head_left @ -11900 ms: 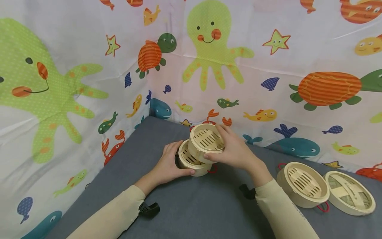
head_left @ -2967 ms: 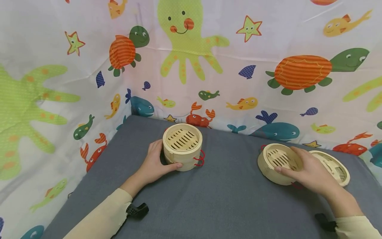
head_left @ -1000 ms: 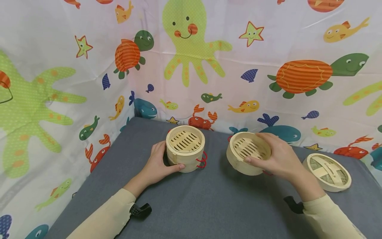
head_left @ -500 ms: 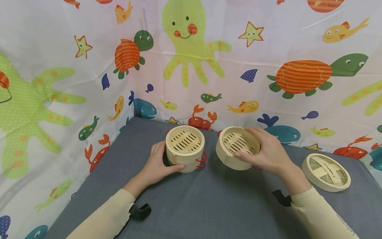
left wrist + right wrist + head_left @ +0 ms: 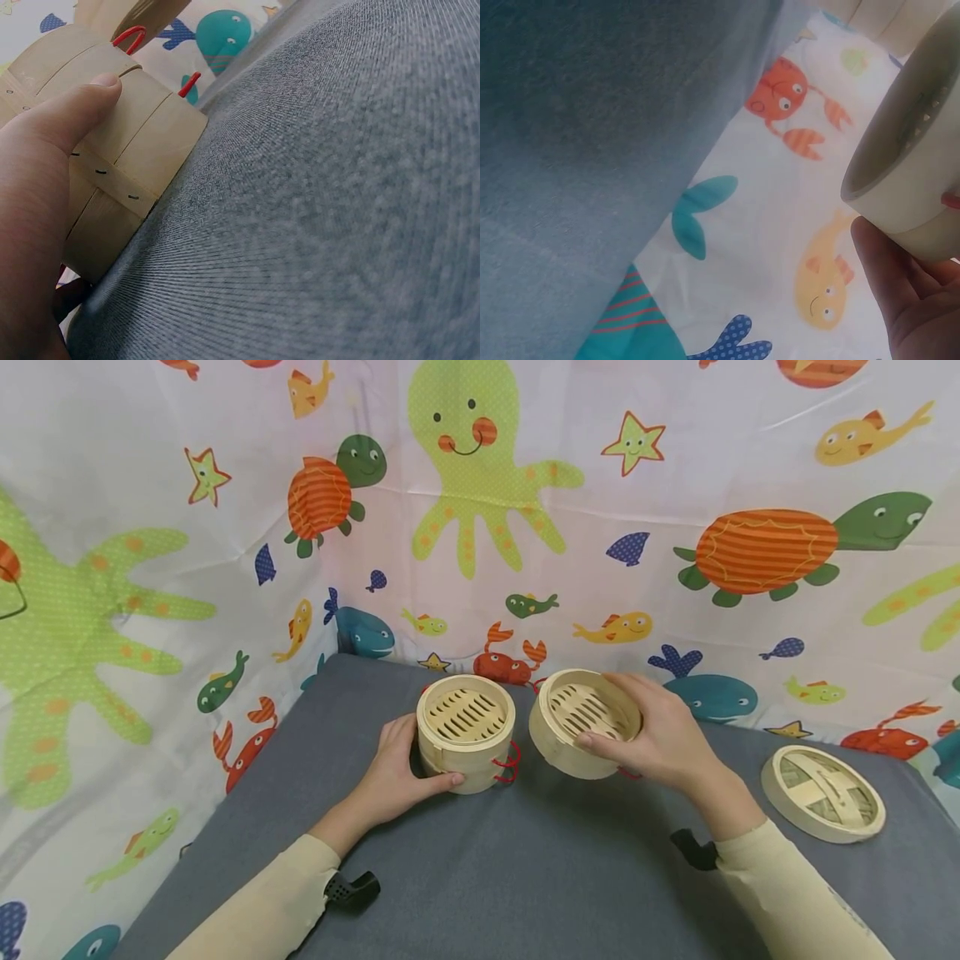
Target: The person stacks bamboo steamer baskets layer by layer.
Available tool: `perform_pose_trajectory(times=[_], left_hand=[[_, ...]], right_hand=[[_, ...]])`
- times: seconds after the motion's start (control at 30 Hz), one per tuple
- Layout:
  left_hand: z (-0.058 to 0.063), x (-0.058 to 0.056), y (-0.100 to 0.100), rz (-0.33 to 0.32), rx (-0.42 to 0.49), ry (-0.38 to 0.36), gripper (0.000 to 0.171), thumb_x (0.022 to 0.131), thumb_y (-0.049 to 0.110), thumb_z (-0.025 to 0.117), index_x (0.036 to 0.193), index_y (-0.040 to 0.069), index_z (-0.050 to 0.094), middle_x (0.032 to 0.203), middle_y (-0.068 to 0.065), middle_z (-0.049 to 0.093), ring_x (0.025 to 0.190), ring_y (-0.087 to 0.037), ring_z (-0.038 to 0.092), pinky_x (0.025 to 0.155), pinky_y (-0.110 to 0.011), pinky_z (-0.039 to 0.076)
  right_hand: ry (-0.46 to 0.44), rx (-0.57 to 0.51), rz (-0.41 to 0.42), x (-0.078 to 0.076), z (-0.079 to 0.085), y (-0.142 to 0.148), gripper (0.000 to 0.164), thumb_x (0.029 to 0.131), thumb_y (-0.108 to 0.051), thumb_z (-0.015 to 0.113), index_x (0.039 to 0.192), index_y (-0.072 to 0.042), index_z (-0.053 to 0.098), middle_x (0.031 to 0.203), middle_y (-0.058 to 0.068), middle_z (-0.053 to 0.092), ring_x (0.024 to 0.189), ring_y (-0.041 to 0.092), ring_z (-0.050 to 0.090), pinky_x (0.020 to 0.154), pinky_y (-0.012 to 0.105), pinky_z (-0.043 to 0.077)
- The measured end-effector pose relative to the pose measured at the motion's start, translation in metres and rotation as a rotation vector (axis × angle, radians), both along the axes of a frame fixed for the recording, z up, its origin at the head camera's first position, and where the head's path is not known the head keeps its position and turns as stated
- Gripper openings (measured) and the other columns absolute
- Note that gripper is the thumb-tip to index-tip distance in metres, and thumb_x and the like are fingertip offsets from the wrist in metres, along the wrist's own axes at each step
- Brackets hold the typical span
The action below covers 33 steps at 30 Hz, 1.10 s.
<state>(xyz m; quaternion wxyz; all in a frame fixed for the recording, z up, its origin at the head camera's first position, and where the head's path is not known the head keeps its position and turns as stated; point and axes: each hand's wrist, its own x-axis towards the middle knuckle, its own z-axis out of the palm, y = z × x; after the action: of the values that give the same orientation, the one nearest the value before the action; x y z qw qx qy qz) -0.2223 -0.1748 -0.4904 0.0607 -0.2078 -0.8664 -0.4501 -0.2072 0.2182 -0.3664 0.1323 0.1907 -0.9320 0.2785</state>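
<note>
Right wrist: steamer basket (image 5: 916, 193) cut off.

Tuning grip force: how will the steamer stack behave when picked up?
The steamer stack is probably stiff: no dent shows around the left hand. Likely light, given its slotted top. It may separate when lifted: red loops suggest two tiers.

Three round, pale bamboo steamer baskets with slotted bases — two stacked baskets (image 5: 467, 739) and one single basket (image 5: 573, 722). One round, woven bamboo lid (image 5: 823, 793). Two bare hands — one left hand (image 5: 393, 777), one right hand (image 5: 663, 735). Two cream sleeves (image 5: 258, 902), two curved black pieces (image 5: 354, 890) at the wrists. On the printed white fabric (image 5: 247, 410), two green turtles (image 5: 320, 497) with striped orange shells and two yellow-green, red-outlined starfish (image 5: 633, 443).
</note>
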Motion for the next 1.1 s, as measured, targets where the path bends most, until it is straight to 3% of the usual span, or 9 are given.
perform_pose_trajectory(times=[0.33, 1.1], left_hand=[[-0.002, -0.001, 0.0, 0.003, -0.005, -0.006, 0.112, 0.082, 0.059, 0.094, 0.169, 0.021, 0.036, 0.164, -0.001, 0.043, 0.153, -0.025, 0.027, 0.121, -0.062, 0.032], [0.0, 0.0, 0.0, 0.007, -0.009, -0.011, 0.112, 0.081, 0.057, 0.095, 0.169, 0.018, 0.037, 0.164, -0.002, 0.043, 0.153, -0.025, 0.027, 0.121, -0.061, 0.032]], right_hand=[[-0.011, 0.026, 0.02, -0.004, 0.009, -0.011, 0.088, 0.084, -0.059, 0.088, 0.153, -0.011, 0.061, 0.145, 0.011, 0.066, 0.127, 0.034, 0.062, 0.099, 0.063, 0.053], [0.019, 0.028, 0.049, -0.008, 0.013, -0.025, 0.09, 0.081, -0.058, 0.091, 0.15, -0.009, 0.061, 0.145, 0.009, 0.066, 0.126, 0.032, 0.063, 0.099, 0.06, 0.053]])
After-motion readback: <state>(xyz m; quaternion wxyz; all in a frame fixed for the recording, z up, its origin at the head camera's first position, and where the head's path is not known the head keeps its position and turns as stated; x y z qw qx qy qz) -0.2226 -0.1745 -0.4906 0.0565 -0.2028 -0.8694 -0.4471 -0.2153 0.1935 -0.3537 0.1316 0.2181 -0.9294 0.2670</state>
